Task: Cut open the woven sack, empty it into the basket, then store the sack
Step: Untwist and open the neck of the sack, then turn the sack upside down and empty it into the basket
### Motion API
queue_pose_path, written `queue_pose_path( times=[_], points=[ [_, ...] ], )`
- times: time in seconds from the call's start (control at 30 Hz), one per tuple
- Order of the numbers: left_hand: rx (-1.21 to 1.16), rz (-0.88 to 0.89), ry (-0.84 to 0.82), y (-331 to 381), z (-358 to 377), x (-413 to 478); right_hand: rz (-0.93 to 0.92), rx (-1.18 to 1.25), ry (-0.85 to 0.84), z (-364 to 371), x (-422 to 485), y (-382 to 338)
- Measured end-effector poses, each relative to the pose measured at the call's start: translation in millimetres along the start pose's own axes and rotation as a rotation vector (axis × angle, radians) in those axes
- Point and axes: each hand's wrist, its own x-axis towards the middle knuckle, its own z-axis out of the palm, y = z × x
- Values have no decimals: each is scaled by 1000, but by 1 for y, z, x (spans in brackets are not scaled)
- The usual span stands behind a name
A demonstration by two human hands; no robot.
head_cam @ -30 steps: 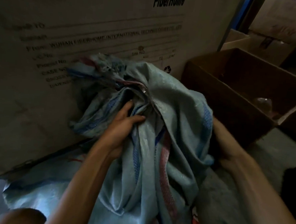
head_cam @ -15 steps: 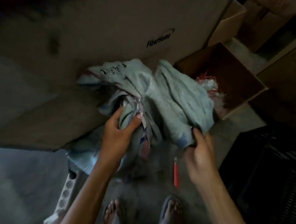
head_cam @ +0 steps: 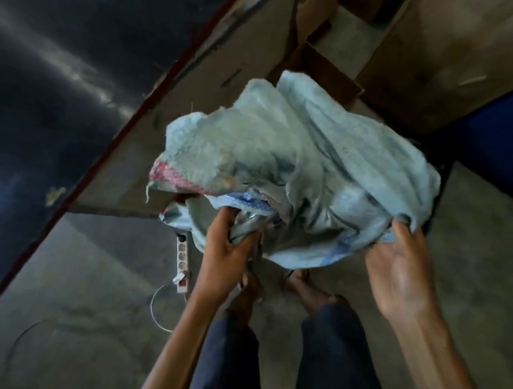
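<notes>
Crumpled pale-blue woven sack, coarse weave, red-checked edge. Left hand clenches a bunched fold, right hand pinches the far hem. Rough concrete floor underneath.

Single head-worn wide-angle view, tilted, facing steeply down, close over sack.

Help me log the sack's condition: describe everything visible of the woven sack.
The woven sack is pale blue-green cloth of woven plastic look, with a red-pink patterned band at its left edge and blue stripes near the bottom. It is crumpled and limp, held off the concrete floor above the person's feet, in front of cardboard boxes. The left hand grips a bunched fold at its lower middle; the right hand holds its lower right edge.
</notes>
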Motion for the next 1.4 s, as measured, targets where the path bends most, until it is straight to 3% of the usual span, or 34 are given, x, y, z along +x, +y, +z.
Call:
queue_pose_path(
  times=[0.03, 0.13, 0.3, 0.53, 0.67, 0.73, 0.87, 0.93, 1.03, 1.13, 1.23, 1.33, 1.4],
  points=[
    [17, 19, -33, 7, 10, -8, 37, 46, 23, -12, -14, -14],
    [42, 49, -121, 18, 48, -27, -116, -184, 94, -42, -51, -38],
    [52, 7, -220, 20, 126, -44, -188, -118, 160, -99, -68, -68],
    [-15, -230, -253, -54, 281, -63, -100, -217, 320, -231, -9, -56],
    [45, -153, -290, -92, 369, -29, -273, -301, 312, -281, 58, -68],
    [28, -99, -283, -105, 409, 0, -491, -571, 330, -300, 101, -74],
    [175, 175, -285, -130, 500, 87, -652, -810, 180, -336, 212, -78],
    [239, 179, -250, -158, 546, 138, -621, -883, 110, -349, 284, -77],
    [518, 26, -155, -223, 598, 209, -521, -1168, 42, -380, 401, -55],
    [944, -75, -339, -292, 626, 261, -281, -1488, -72, -416, 493, -23],
    [1246, 69, -590, -345, 644, 283, -160, -1486, -149, -443, 545, 17],
    [1398, 202, -639, -395, 654, 296, -137, -1478, -71, -466, 568, 65],
    [1403, 166, -637, -427, 658, 309, -103, -1535, 10, -485, 575, 96]
  ],
)
